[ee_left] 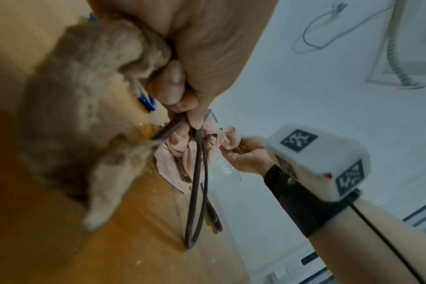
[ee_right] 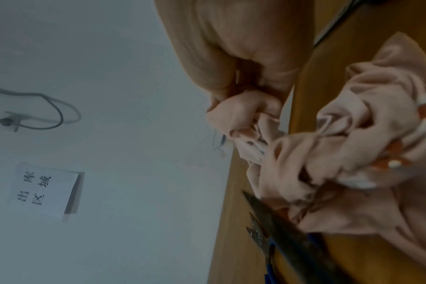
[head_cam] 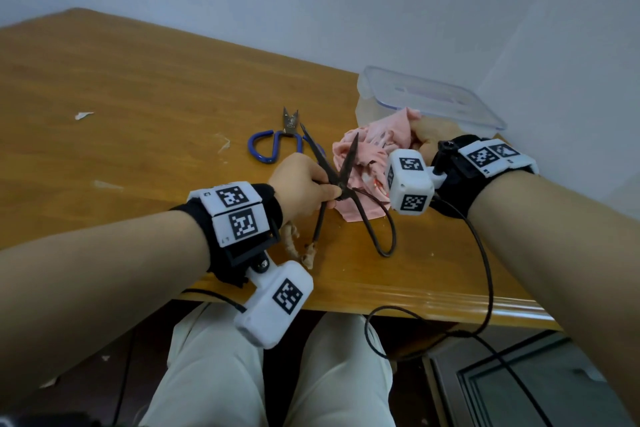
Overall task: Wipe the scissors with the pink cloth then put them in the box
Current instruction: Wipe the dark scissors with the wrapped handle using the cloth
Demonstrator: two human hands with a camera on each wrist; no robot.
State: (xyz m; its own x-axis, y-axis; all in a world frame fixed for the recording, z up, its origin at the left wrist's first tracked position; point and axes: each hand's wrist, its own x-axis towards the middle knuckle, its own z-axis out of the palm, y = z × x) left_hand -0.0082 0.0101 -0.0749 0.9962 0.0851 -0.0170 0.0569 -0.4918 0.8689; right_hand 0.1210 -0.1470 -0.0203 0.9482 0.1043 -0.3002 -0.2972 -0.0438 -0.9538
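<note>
while the left hand (head_cam: 302, 184) pinches the dark iron scissors (head_cam: 341, 184) at the pivot, blades open over the table, the right hand (head_cam: 427, 137) bunches the pink cloth (head_cam: 367, 156) (wiping barely begun), so the clear box (head_cam: 429, 97) awaits.

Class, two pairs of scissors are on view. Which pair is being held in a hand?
The dark, all-metal scissors, blades open, gripped near the pivot by the left hand. The blue-handled scissors lie untouched on the table.
</note>
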